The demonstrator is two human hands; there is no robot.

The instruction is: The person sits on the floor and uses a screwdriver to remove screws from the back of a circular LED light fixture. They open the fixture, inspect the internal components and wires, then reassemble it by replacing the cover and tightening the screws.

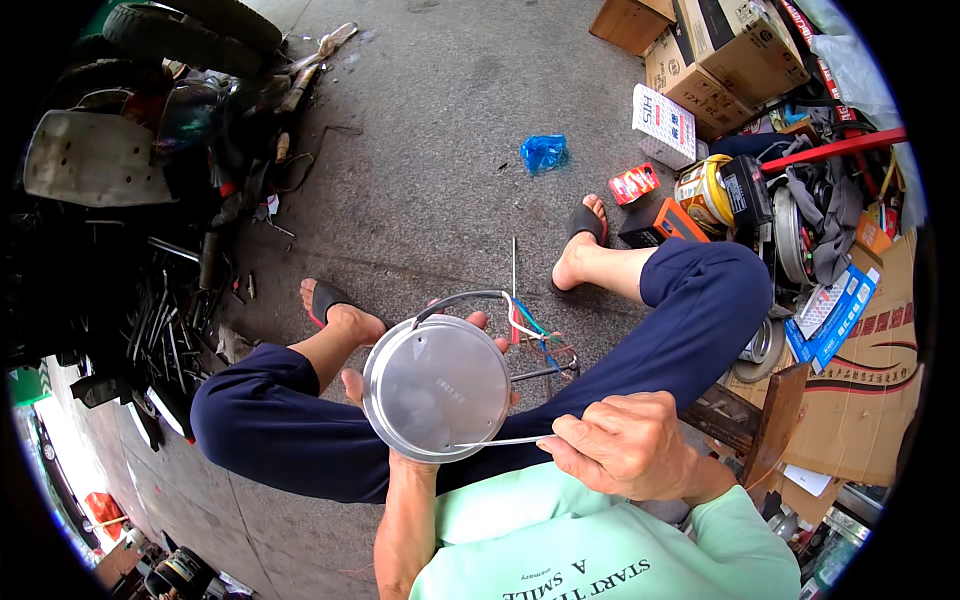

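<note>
A round silver metal housing [430, 390], flat-faced with small holes near its rim, rests in my left hand [410, 470]. My fingers wrap round it from beneath; most of the hand is hidden under it. A black cable [462, 297] curves from its far edge and splits into coloured wires [535, 325]. My right hand [625, 445] is closed on a thin metal rod [505, 441], whose tip touches the disc's face by a hole near the lower rim. The rod's other end is inside my fist, so its kind cannot be told.
A screwdriver-like tool [514, 270] with a red handle lies beyond the housing. On the ground ahead is a crumpled blue plastic bag [543, 152]. Cardboard boxes [700, 85], a yellow tin [705, 190] and clutter crowd the right. Tyres [180, 38] and loose tools [165, 325] fill the left.
</note>
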